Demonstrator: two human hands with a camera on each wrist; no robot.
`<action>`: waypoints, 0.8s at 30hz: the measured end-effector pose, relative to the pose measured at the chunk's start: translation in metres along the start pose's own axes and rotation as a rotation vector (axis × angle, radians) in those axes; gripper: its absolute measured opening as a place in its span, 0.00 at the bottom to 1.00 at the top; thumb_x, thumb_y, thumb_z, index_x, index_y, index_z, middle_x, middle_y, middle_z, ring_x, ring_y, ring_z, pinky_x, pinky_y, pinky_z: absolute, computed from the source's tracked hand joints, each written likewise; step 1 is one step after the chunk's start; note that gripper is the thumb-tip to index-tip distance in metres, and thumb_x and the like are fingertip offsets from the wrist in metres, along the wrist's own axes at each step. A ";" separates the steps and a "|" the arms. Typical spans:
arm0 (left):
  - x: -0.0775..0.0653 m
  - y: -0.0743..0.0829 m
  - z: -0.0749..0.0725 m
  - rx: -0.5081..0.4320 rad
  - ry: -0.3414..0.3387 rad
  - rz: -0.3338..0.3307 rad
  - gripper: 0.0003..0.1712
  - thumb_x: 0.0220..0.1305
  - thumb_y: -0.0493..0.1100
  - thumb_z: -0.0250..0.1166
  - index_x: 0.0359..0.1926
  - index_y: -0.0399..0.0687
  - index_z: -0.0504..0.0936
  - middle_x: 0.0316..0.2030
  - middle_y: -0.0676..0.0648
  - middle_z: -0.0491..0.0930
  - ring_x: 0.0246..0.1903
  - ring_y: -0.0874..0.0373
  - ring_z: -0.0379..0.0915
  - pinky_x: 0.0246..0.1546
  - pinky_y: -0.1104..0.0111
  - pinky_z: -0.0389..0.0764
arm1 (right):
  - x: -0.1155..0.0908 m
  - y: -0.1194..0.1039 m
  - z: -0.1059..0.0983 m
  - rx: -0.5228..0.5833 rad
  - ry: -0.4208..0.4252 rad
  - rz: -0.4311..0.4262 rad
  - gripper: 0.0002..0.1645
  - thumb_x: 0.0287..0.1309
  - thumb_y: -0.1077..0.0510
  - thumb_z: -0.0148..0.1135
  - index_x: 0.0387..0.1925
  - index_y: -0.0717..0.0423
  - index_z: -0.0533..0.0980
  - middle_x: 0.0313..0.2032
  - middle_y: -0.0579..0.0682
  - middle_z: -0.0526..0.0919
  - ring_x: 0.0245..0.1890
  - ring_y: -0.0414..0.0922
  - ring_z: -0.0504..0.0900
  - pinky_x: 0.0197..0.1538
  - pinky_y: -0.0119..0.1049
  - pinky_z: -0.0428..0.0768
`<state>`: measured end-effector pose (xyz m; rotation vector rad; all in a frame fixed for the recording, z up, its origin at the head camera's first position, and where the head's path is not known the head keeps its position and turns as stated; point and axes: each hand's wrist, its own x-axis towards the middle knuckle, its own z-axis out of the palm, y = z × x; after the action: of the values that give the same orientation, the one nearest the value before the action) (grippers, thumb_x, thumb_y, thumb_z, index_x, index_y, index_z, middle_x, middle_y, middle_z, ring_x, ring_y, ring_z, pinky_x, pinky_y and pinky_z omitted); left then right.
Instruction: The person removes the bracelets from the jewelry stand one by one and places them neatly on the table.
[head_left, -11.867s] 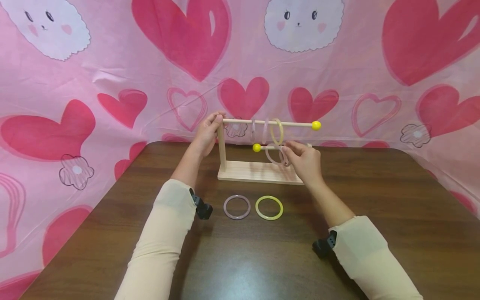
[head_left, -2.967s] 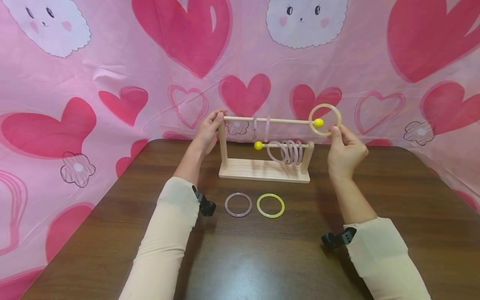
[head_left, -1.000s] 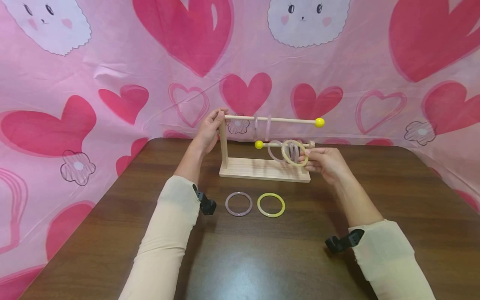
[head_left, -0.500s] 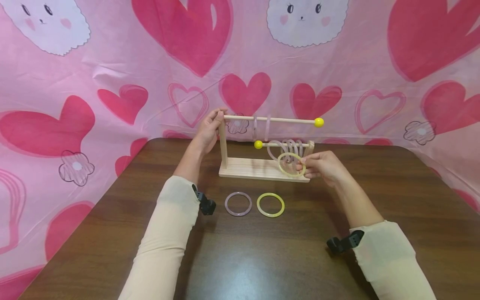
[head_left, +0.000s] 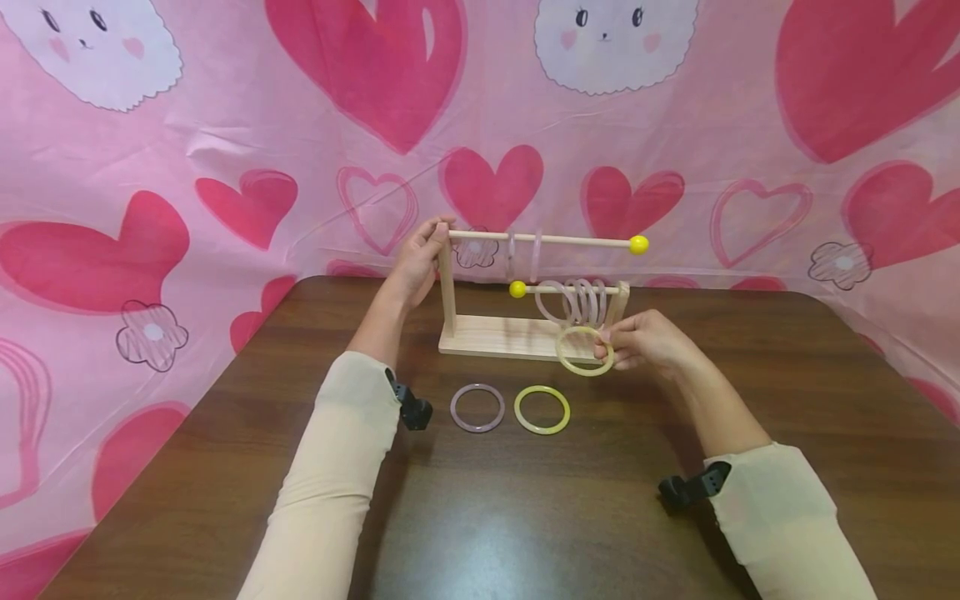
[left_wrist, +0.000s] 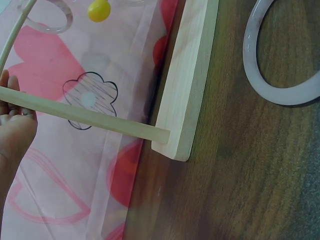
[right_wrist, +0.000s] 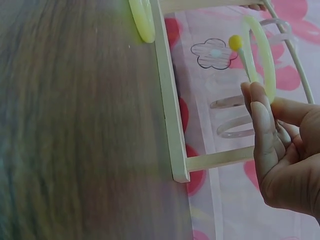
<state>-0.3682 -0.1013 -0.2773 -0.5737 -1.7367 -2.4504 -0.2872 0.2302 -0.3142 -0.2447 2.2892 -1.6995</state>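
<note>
My left hand (head_left: pixel 417 262) grips the top of the left post of a wooden bangle stand (head_left: pixel 491 337), thumb in front; part of that hand shows in the left wrist view beside the post (left_wrist: pixel 85 116). My right hand (head_left: pixel 647 343) pinches a pale yellow bangle (head_left: pixel 587 372) by its right side, held in front of the stand's base, below the lower rod. In the right wrist view the same bangle (right_wrist: pixel 270 65) stands up from the fingertips. Two pale lilac bangles (head_left: pixel 536 258) hang on the upper rod. Several pale bangles (head_left: pixel 592 304) hang on the lower rod.
On the brown table (head_left: pixel 480 517), a lilac bangle (head_left: pixel 477 430) and a yellow bangle (head_left: pixel 542 432) lie flat before the stand. Yellow balls cap the upper rod (head_left: pixel 638 244) and lower rod (head_left: pixel 517 289). A pink heart-print cloth (head_left: pixel 480 108) hangs behind.
The right hand drew the yellow bangle off the upper rod's ball end, then brought it down past the lower rod to the base. The left hand stays on the post.
</note>
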 end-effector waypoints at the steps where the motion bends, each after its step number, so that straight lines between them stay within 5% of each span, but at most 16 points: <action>1: 0.000 0.000 0.000 -0.003 0.000 0.002 0.08 0.71 0.39 0.47 0.43 0.51 0.73 0.33 0.52 0.74 0.43 0.52 0.63 0.43 0.71 0.65 | 0.000 0.001 -0.001 -0.011 -0.008 -0.001 0.16 0.61 0.66 0.54 0.42 0.82 0.71 0.24 0.51 0.83 0.21 0.37 0.79 0.27 0.31 0.79; 9: 0.000 0.000 0.000 -0.007 -0.001 0.000 0.08 0.71 0.39 0.47 0.43 0.50 0.73 0.33 0.52 0.73 0.38 0.59 0.64 0.42 0.72 0.65 | 0.000 0.006 -0.007 -0.040 -0.152 -0.038 0.13 0.58 0.63 0.56 0.36 0.75 0.77 0.26 0.54 0.83 0.23 0.39 0.80 0.28 0.33 0.80; 24: 0.001 -0.001 -0.001 -0.005 -0.002 -0.003 0.08 0.71 0.40 0.47 0.41 0.53 0.73 0.36 0.53 0.73 0.38 0.60 0.64 0.43 0.71 0.64 | -0.002 0.012 -0.006 -0.180 -0.217 0.108 0.17 0.60 0.64 0.55 0.41 0.80 0.73 0.26 0.54 0.83 0.23 0.39 0.79 0.28 0.34 0.79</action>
<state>-0.3698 -0.1019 -0.2783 -0.5752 -1.7343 -2.4577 -0.2869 0.2396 -0.3234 -0.3194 2.2500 -1.3452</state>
